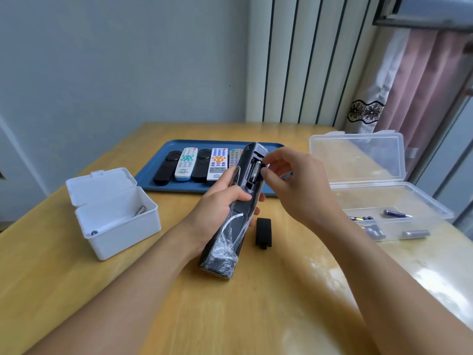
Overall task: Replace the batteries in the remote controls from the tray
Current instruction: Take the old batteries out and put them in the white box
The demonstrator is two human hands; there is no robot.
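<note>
One battery (254,171) in plastic-wrapped black remote (236,208); left hand (220,203) grips remote, right hand (289,180) pinches battery.

Blue plastic tray (153,172) of remote controls (184,163) at wooden counter (230,316) rear; white lidded box (115,226) left; clear plastic battery case (399,201) right.

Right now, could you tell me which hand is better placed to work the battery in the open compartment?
The right hand: its fingertips are already at the battery, while the left hand grips the wrapped remote.
</note>
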